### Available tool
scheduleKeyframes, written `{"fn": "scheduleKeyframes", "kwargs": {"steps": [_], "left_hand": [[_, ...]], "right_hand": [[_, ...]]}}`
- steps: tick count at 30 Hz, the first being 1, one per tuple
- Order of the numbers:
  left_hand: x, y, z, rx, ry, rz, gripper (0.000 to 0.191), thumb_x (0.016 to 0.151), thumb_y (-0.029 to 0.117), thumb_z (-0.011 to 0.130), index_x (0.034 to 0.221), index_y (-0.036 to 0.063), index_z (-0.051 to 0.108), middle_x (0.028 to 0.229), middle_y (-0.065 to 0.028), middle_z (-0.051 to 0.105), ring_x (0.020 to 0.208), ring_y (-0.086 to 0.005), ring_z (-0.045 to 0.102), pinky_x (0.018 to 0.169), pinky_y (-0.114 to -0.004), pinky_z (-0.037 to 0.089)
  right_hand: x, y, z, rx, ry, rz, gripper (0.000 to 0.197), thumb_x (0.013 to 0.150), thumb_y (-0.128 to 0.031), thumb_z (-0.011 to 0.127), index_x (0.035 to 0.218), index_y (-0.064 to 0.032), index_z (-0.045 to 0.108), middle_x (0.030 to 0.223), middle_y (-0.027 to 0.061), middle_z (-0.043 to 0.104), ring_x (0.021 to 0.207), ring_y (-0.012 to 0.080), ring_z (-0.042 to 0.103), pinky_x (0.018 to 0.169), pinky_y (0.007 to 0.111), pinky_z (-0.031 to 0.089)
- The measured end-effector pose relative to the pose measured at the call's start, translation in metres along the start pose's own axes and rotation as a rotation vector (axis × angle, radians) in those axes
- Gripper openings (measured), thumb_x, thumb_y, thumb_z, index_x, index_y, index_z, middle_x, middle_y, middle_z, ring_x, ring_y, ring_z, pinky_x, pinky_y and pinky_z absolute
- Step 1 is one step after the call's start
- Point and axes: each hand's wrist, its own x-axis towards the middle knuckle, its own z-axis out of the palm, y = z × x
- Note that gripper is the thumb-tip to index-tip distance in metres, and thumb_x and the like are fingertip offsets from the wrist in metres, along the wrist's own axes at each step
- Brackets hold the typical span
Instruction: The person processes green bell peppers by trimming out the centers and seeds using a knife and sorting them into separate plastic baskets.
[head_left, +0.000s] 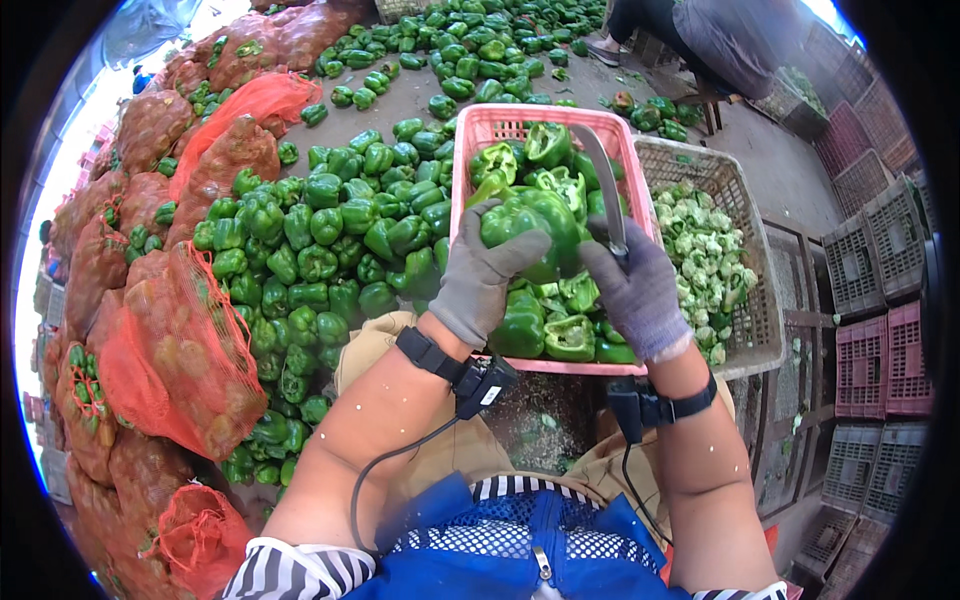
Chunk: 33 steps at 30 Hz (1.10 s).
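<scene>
My left hand (484, 277), in a grey glove, grips a large green bell pepper (529, 221) with the thumb across its near side. Close by on the right, my gloved right hand (637, 289) holds a curved knife (604, 169), its blade pointing away from me. The right fingertips are at the pepper's right side; whether they press on it I cannot tell. Both hands are above a pink plastic crate (551, 114), which contains cut, hollowed peppers (570, 339) and others that look whole.
A grey crate (769, 300) of pale pepper cores (701, 247) adjoins on the right. Loose green peppers (322, 225) cover the floor at left, beside stacked red mesh sacks (187, 345). A seated person (720, 45) is at the far right. Several empty-looking crates (859, 360) line the right side.
</scene>
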Motion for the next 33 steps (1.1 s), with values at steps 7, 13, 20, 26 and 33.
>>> {"fn": "scheduleKeyframes", "kwargs": {"steps": [7,13,20,26,33], "left_hand": [[0.017,-0.006,-0.012,0.278,0.139,0.212,0.083,0.081,0.016,0.095,0.145,0.0012,0.043,0.125,-0.0123,0.063,0.108,-0.0181,0.066,0.092,-0.033,0.06],[0.006,0.002,0.002,-0.265,0.199,0.045,0.072,0.086,0.007,0.089,0.143,0.0027,0.045,0.122,-0.0106,0.065,0.105,-0.0186,0.068,0.092,-0.033,0.06],[0.028,0.009,-0.036,-0.501,0.073,-0.014,0.061,0.091,0.045,0.082,0.14,0.015,0.062,0.136,-0.0062,0.066,0.127,-0.0254,0.063,0.105,-0.048,0.056],[0.026,0.024,-0.054,-0.242,-0.327,-0.111,0.063,0.089,0.022,0.084,0.144,0.0078,0.056,0.129,-0.0104,0.065,0.115,-0.0267,0.07,0.11,-0.04,0.056],[-0.041,0.0,0.009,0.613,-0.184,0.095,0.11,0.061,0.021,0.101,0.154,0.0059,0.043,0.139,-0.0097,0.061,0.126,-0.0194,0.06,0.108,-0.037,0.053]], "right_hand": [[-0.011,0.025,0.012,-0.465,-0.019,-0.302,0.021,0.097,-0.025,0.073,0.107,-0.0064,0.071,0.086,0.0217,0.075,0.079,0.0429,0.073,0.071,0.051,0.058],[-0.005,0.074,0.045,-0.571,-0.009,-0.177,0.019,0.097,-0.021,0.072,0.107,-0.0057,0.068,0.088,0.0249,0.073,0.082,0.0434,0.073,0.071,0.051,0.057],[-0.004,0.095,0.032,-0.752,-0.022,-0.275,0.017,0.097,-0.025,0.07,0.107,-0.0114,0.07,0.086,0.0221,0.073,0.081,0.0441,0.071,0.072,0.054,0.056],[0.015,0.056,-0.017,0.234,-0.042,-0.212,0.09,0.073,-0.021,0.102,0.149,-0.0025,0.055,0.13,0.0056,0.067,0.097,0.0127,0.066,0.084,0.034,0.061],[0.001,0.035,-0.004,0.139,-0.218,-0.137,0.115,0.06,-0.028,0.107,0.156,-0.0031,0.048,0.148,0.0105,0.061,0.134,0.0194,0.059,0.116,0.038,0.049]]}}
